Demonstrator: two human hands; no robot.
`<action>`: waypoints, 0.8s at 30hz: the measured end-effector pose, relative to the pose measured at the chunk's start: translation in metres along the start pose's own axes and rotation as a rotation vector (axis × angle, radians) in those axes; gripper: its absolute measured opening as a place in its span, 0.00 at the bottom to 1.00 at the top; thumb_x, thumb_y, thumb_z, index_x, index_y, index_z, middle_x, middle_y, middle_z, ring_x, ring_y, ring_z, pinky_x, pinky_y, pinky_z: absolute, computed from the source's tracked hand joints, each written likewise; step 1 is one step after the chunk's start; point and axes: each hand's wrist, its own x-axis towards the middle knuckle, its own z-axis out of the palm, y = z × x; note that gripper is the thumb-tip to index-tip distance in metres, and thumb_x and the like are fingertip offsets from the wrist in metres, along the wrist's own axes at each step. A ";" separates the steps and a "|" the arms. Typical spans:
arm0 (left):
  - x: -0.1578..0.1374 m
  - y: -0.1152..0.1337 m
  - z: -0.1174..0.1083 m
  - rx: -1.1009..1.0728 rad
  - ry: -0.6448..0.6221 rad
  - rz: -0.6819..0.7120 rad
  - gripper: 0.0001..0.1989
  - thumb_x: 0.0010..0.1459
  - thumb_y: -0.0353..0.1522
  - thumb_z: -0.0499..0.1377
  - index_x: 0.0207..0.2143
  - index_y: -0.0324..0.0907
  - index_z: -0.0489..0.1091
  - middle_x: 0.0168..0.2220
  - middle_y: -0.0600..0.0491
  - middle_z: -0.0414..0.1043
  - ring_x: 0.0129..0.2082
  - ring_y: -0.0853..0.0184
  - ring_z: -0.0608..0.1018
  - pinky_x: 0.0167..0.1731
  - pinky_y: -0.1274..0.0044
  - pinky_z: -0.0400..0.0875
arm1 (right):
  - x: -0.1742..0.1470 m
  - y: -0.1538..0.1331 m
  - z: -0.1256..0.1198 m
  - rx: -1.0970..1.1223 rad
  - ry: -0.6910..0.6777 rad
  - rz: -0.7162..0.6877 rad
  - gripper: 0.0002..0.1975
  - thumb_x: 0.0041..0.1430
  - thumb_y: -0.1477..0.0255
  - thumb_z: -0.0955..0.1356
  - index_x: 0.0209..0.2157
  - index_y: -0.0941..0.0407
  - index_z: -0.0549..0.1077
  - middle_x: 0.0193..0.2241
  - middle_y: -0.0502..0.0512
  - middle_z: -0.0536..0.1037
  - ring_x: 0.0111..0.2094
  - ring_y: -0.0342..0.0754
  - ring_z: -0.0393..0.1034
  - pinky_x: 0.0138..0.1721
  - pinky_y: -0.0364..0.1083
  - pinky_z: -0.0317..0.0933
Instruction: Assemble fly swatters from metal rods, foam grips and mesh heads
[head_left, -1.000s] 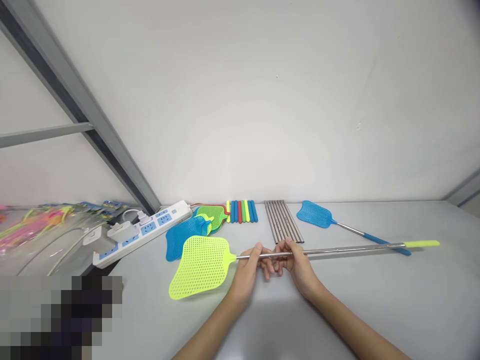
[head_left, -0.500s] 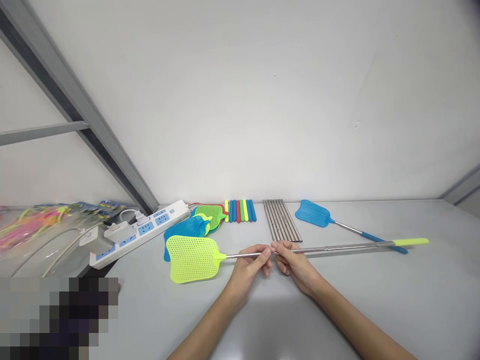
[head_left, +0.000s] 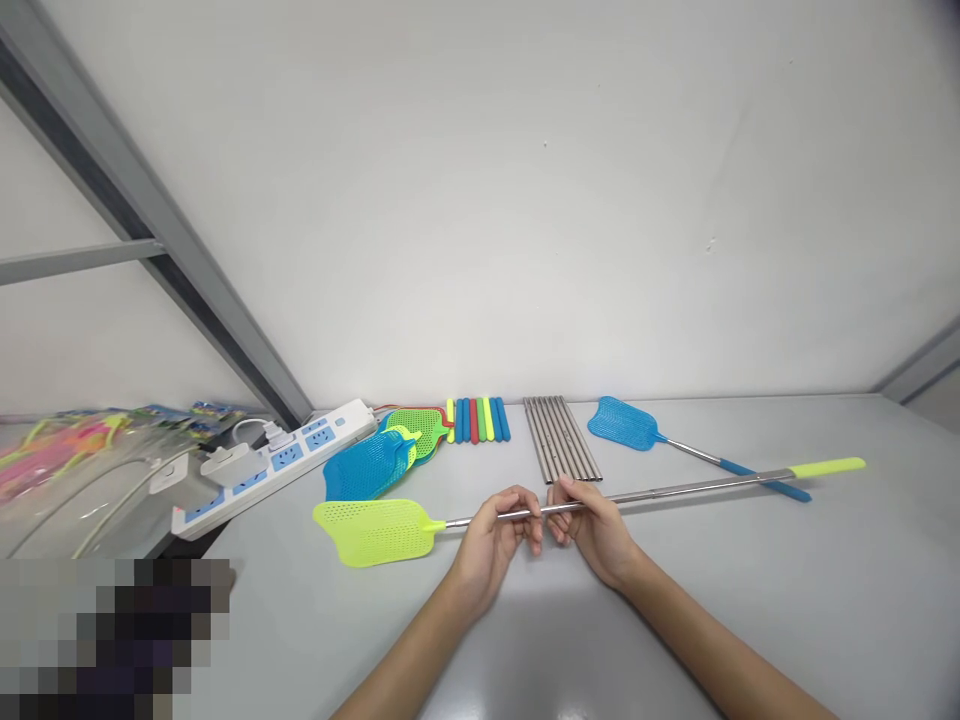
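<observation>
A yellow-green fly swatter (head_left: 379,533) with a long, extended metal rod lies across both my hands above the table. My left hand (head_left: 499,540) curls around the rod near the swatter head. Close beside it, my right hand (head_left: 592,525) holds the rod near its middle, the thumb on top. The swatter's yellow-green grip reaches out to the far right. Behind it lies a blue fly swatter (head_left: 626,424), its blue handle passing under the held rod in view. Several metal rods (head_left: 562,440) lie side by side just beyond my hands.
A row of coloured handles (head_left: 478,421) lies near the wall. Left of them, blue swatter heads (head_left: 367,468) and a green swatter head (head_left: 418,428) overlap. A white power strip (head_left: 307,450) with plugs and cables runs along the left, beside plastic-bagged items (head_left: 67,460).
The swatter head has turned and tilted, showing a narrower face, and shifted a little left. Its grip end has risen slightly. My left fingers have loosened from their pinch.
</observation>
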 end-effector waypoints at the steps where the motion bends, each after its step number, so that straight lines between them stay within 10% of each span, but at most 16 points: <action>1: 0.000 0.000 0.000 -0.002 -0.002 -0.003 0.16 0.55 0.31 0.40 0.24 0.36 0.65 0.18 0.51 0.62 0.22 0.69 0.66 0.24 0.77 0.59 | 0.000 -0.001 0.000 0.011 -0.002 -0.010 0.19 0.53 0.65 0.59 0.12 0.59 0.61 0.11 0.48 0.59 0.15 0.40 0.56 0.18 0.42 0.47; 24: 0.001 -0.001 0.001 0.018 -0.016 0.007 0.18 0.56 0.32 0.39 0.26 0.37 0.65 0.19 0.51 0.63 0.24 0.67 0.68 0.25 0.76 0.58 | 0.001 0.003 -0.001 -0.011 0.014 -0.063 0.17 0.51 0.68 0.60 0.12 0.59 0.62 0.11 0.49 0.60 0.15 0.40 0.56 0.17 0.41 0.46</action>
